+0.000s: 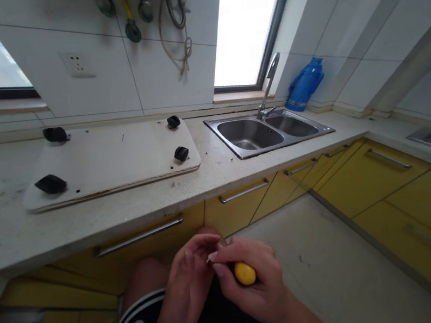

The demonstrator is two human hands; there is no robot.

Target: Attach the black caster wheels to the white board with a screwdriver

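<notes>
Head camera looks forward, down over hands.

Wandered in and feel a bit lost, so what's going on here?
A person's right hand grips a yellow-ended object, mostly hidden in its grasp. The left hand is cupped close beside it, and a small pale thing between them is too small to identify. Beyond the hands, a white board lies flat on the counter, with four black pieces on it.

The right hand grips a yellow-ended object.
</notes>
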